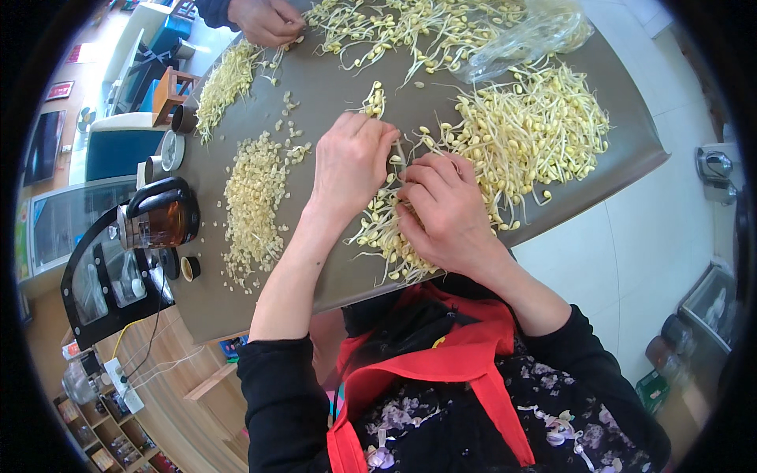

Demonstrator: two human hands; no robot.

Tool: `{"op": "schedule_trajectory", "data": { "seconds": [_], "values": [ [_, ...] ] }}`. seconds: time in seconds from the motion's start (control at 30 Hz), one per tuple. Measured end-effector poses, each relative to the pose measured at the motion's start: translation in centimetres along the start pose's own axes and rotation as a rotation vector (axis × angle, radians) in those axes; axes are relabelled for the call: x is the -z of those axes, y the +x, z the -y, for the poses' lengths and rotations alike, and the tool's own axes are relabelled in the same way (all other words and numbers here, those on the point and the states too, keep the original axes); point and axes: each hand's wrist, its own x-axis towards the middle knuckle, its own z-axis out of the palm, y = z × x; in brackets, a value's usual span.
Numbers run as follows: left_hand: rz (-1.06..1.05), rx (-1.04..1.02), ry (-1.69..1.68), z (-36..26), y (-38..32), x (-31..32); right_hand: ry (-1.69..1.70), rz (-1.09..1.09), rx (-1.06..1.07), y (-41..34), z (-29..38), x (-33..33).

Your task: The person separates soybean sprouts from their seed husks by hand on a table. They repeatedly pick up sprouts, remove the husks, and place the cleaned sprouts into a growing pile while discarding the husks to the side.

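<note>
On the brown table covering [331, 284] lie piles of soybean sprouts. My left hand [355, 156] is at the table's middle, thumb and forefinger pinched on a soybean sprout [400, 151]. A few more sprouts [374, 100] show just beyond its knuckles. Close on its right, my right hand [440, 204] has curled fingers over the near pile of sprouts [384, 236]; what they hold is hidden. A large sprout pile [532, 130] spreads to the right of my right hand. Left of my left forearm is a heap of loose pale yellow bean pieces [254, 201].
Another person's hand [266, 20] is at the far left edge beside a small sprout pile [227, 88]. More sprouts [408, 29] and a clear plastic bag [526, 44] lie at the far side. A glass teapot with dark liquid [159, 216] and small cups [184, 118] line the left edge.
</note>
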Motion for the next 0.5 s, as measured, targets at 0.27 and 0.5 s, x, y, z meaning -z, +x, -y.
{"op": "schedule_trajectory", "data": {
  "seconds": [0.27,0.5],
  "values": [
    [-0.042,0.363,-0.298,-1.2,-3.0,0.9,-0.016,0.002,0.004,0.0,-0.1,0.0],
    [-0.095,0.219,0.374,2.8,-3.6,3.9,0.0,0.004,0.014,0.1,0.1,0.2]
  ]
}}
